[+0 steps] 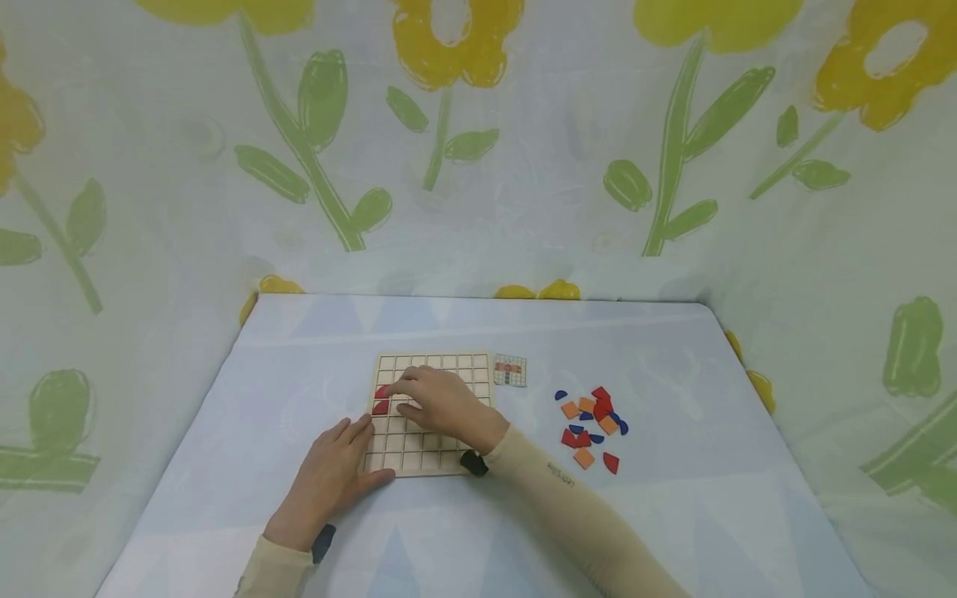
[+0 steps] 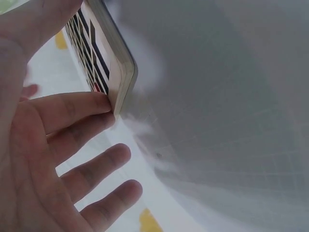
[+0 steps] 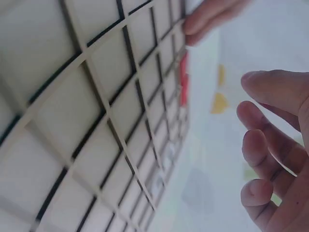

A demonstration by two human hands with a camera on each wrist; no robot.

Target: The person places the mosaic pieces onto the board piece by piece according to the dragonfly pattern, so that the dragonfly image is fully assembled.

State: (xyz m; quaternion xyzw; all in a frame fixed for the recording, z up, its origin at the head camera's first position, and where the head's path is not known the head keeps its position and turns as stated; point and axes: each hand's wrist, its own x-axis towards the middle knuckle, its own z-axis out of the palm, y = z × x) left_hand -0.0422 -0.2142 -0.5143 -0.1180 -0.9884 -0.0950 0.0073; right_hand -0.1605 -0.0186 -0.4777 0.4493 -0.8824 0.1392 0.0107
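A wooden grid board lies on the table, with two red pieces in neighbouring cells at its left edge. My left hand is at the board's near left corner. Its index and middle fingertips touch the board's side in the left wrist view, while the other fingers stretch out apart. Over the board hovers my right hand, its fingertips close to the red pieces. The right wrist view shows those fingers loosely bent and spread, with nothing between them.
A small pattern card lies against the board's upper right side. Farther right is a scattered pile of red pieces, orange squares and blue half-circles. Flower-printed cloth surrounds the table.
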